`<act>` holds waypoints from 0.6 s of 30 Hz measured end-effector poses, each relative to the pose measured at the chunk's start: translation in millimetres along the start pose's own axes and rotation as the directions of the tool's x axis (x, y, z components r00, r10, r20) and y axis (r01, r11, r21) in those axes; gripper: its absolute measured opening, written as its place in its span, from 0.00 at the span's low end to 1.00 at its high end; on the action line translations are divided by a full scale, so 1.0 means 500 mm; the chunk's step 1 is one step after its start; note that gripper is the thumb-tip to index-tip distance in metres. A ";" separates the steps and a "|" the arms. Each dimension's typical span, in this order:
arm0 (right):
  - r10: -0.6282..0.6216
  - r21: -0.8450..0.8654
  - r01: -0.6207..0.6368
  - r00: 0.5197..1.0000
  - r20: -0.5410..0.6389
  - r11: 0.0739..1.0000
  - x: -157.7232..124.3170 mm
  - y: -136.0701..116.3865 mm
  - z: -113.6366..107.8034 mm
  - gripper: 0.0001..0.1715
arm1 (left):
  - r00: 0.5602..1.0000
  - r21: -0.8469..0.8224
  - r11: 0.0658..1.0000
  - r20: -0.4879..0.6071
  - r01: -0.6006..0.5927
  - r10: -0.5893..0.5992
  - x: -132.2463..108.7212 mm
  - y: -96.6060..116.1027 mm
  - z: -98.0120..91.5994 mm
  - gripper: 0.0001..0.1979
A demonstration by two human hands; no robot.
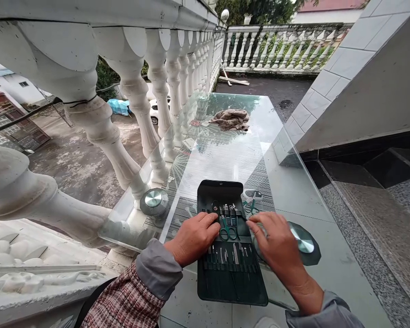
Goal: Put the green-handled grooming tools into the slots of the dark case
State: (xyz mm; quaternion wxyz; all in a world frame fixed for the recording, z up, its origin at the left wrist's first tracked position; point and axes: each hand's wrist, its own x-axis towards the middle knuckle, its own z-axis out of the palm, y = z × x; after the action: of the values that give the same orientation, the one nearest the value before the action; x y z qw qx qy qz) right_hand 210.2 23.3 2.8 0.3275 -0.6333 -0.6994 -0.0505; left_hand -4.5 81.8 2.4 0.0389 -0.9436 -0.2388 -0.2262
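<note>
Head view: the glass table (225,159) carries an open dark case (232,291), whose near end seems to reach the table's near edge; a tug from either side could drag it off. The right hand (280,241) has thumb and forefinger almost together at the case's right edge, while the left hand (198,237) rests with bent fingers over its left side; whether either grip has hold of anything, I cannot tell. Green-handled scissors (228,233) sit between them, so a careless fingertip might meet the points. Slim tools (235,255) below could slip out if the case tilts.
</note>
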 end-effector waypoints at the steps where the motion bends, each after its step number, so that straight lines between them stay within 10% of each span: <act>1: 0.035 -0.011 -0.035 0.999 -0.038 0.999 0.005 0.014 -0.003 0.08 | 1.000 -0.002 1.000 -0.005 -0.001 0.001 0.000 0.000 0.000 0.09; 8: 0.176 -0.100 -0.169 0.982 0.067 0.980 0.031 0.083 0.011 0.10 | 0.992 -0.146 0.987 -0.097 0.060 -0.075 -0.005 -0.005 -0.002 0.10; 18: 0.049 -0.288 0.027 0.966 0.254 0.957 0.039 0.068 0.021 0.07 | 0.925 -0.353 0.895 -0.163 0.271 -0.344 -0.011 -0.027 -0.019 0.11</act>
State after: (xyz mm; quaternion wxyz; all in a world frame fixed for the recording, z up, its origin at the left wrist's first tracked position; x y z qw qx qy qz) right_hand 237.5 51.7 -6.9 0.1377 -0.6795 -0.7175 -0.0675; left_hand -18.9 89.9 8.0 -0.1267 -0.8558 -0.3396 -0.3692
